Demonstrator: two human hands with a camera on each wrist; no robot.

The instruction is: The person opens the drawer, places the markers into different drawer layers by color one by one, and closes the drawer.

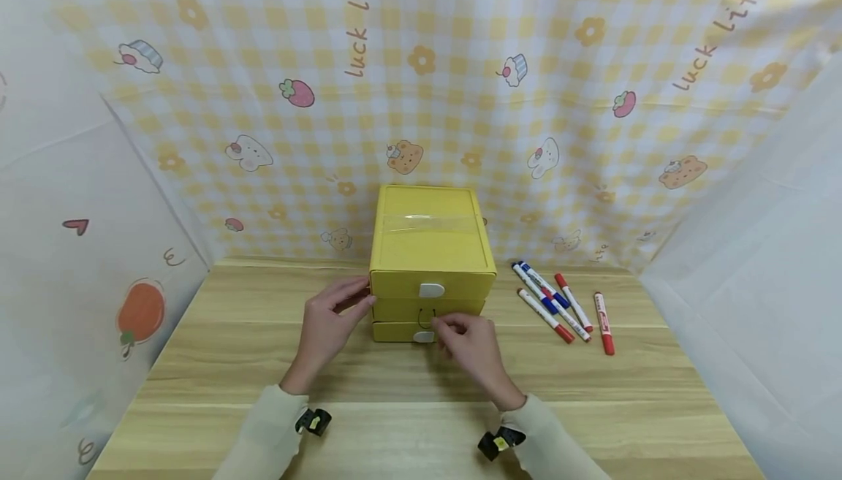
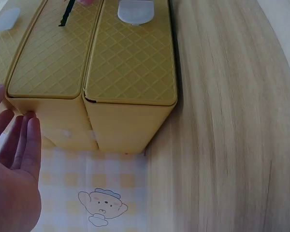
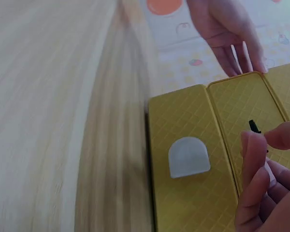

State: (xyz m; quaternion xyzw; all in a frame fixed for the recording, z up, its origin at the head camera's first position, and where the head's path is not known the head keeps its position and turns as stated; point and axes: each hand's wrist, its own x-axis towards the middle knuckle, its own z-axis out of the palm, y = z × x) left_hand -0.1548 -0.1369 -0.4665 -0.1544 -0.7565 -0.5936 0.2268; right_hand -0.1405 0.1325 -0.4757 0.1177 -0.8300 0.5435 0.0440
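Note:
A yellow box of stacked drawers point(image 1: 430, 242) stands on the table against the cloth, with clear tape across its top. My left hand point(image 1: 332, 319) is at the box's left side, fingers fairly straight and touching it near the middle drawer point(image 2: 50, 63). With thumb and finger, my right hand point(image 1: 470, 345) pinches the thin black loop pull point(image 1: 420, 317) on the middle drawer's front. Part of that loop is hidden by the fingertips. White rounded tabs sit on the top drawer point(image 1: 395, 284) and the bottom drawer point(image 1: 392, 332). All drawers look pushed in.
Several markers with red or blue caps lie to the right of the box, among them a separate red marker point(image 1: 604, 323). A yellow checked cloth point(image 1: 276, 144) hangs behind. Wood-grain table point(image 1: 408, 385) stretches in front of the box.

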